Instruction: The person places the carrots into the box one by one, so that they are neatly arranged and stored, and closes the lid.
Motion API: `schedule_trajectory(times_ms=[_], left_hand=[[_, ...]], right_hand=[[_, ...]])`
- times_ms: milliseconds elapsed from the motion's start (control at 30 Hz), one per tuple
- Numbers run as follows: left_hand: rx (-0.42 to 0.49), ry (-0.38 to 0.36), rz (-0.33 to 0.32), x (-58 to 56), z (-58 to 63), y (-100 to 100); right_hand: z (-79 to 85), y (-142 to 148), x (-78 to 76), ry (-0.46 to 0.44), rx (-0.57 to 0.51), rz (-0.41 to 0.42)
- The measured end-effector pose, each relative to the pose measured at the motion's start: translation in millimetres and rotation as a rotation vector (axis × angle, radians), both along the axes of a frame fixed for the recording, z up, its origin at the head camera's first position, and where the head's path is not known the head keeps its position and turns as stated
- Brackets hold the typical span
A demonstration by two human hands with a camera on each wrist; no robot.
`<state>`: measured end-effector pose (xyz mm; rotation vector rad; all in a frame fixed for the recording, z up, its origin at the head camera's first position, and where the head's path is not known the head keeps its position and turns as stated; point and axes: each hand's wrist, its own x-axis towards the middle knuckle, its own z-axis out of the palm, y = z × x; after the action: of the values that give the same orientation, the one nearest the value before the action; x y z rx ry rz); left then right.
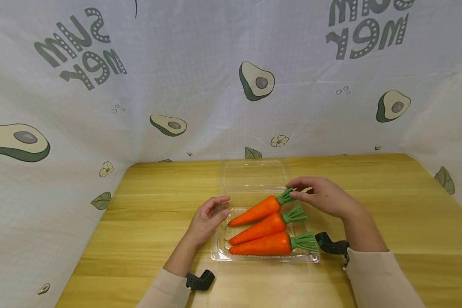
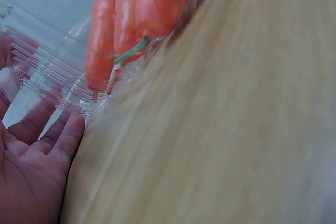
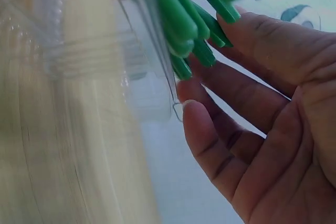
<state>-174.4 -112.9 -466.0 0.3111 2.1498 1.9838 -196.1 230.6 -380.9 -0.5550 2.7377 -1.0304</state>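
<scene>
Three orange carrots with green tops lie side by side in a clear plastic clamshell box (image 1: 265,258), tips to the left. These are a far carrot (image 1: 256,211), a middle carrot (image 1: 259,229) and a near carrot (image 1: 262,244). My right hand (image 1: 325,196) has its thumb and fingers around the green top (image 3: 176,19) of the far carrot; its little finger is right at the box's edge. At the box's left side is my left hand (image 1: 207,220), thumb and fingers spread apart. In the left wrist view, its fingers (image 2: 63,135) show at the ridged plastic wall.
The clear lid (image 1: 254,175) is folded back behind the box, flat toward the table's rear edge. A wooden table (image 1: 169,184) bears everything. Behind it hangs a white cloth (image 1: 200,64) printed with avocados. Each wrist wears a small black camera.
</scene>
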Motion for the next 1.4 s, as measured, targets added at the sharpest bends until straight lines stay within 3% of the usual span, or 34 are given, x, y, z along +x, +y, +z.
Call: schedule_trajectory(times_ms=[600,967,1067,1200,1400], left_hand=[[-0.011,0.006,0.008,0.8,-1.1,-0.7],[-0.002,0.032,0.004,-0.2,1.9,-0.8],[0.02,0.032,0.029,-3.8,4.9,-0.3],[0.025,-0.01,0.099,-12.2,7.1,-1.1],[-0.03,-0.081,0.173,-29.9,10.2,-0.7]], right_hand=[[0.0,-3.1,1.5,-0.034,0.027,-0.023],[3.0,22.3,0.5,-0.045,0.043,-0.12],[0.3,28.4,-1.4,-0.089,0.003,-0.127],[-6.3,29.7,-3.8,-0.213,-0.1,-0.109],[-15.0,21.8,-6.2,-0.382,-0.229,-0.083]])
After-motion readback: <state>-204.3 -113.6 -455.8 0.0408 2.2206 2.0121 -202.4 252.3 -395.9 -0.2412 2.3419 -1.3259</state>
